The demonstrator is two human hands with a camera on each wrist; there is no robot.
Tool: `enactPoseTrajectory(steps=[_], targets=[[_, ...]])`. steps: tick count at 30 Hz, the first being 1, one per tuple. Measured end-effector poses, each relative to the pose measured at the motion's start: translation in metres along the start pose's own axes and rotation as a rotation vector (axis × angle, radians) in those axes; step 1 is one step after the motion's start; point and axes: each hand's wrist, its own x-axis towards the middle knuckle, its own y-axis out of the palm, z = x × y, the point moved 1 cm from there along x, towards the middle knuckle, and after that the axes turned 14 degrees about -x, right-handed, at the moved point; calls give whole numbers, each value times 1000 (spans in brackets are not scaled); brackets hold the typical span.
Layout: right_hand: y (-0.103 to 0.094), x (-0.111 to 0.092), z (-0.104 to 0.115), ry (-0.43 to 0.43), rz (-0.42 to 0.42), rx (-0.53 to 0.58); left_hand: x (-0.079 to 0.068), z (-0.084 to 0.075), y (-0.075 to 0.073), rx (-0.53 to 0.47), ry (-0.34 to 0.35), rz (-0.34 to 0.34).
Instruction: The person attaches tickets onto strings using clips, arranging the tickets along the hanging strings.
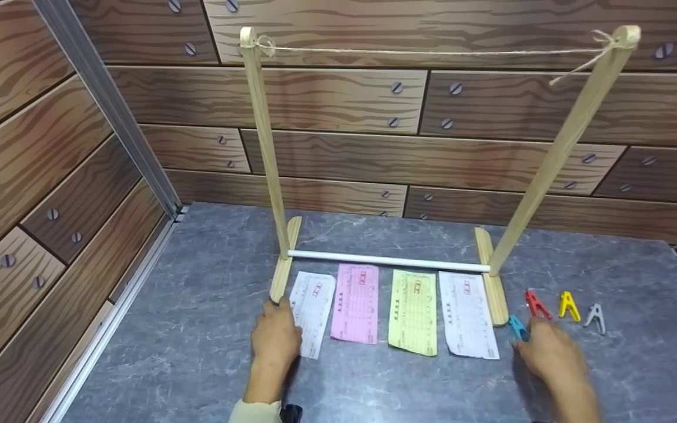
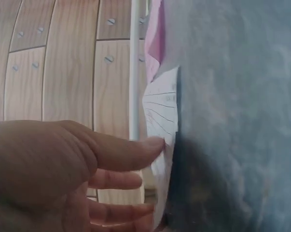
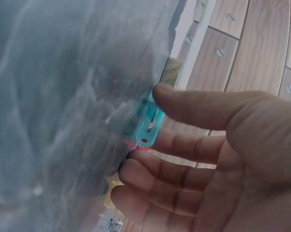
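Observation:
My left hand (image 1: pixel 277 335) is at the left edge of the leftmost white paper slip (image 1: pixel 314 302). In the left wrist view its thumb (image 2: pixel 147 151) touches the slip, whose edge curls a little, and the other fingers extend below the thumb, relaxed. My right hand (image 1: pixel 552 351) is down at the table over a blue clothespin (image 1: pixel 518 328). Thumb (image 3: pixel 170 99) and index finger close in on that clothespin from either side, the remaining fingers loosely bent. Just beyond lie a red clothespin (image 1: pixel 537 304), a yellow clothespin (image 1: pixel 569 306) and a grey clothespin (image 1: pixel 596 318).
A wooden stand (image 1: pixel 265 135) with a string (image 1: pixel 432 53) tied between its post tops rises behind the slips. A white rod (image 1: pixel 388 261) joins its feet. Between the hands lie a pink slip (image 1: pixel 355 305), a yellow-green slip (image 1: pixel 412 314) and another white slip (image 1: pixel 469 317).

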Motion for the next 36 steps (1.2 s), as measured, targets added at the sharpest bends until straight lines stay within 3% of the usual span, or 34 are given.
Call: enactPoseTrajectory(steps=[5, 10, 14, 23, 28, 36], targets=[[-1, -1, -2, 8, 0, 16, 4, 9, -2, -153, -15, 53], [-6, -2, -2, 26, -47, 49, 8, 20, -6, -250, 49, 113], [-12, -4, 1, 36, -147, 97, 10, 24, -11, -293, 80, 153], [-22, -19, 10, 42, -424, 321, 13, 26, -17, -420, 93, 202], [-29, -26, 12, 67, -478, 415, 16, 26, -18, -476, 115, 151], [-36, -32, 20, 18, -476, 577, 20, 17, -22, -542, 111, -53]])
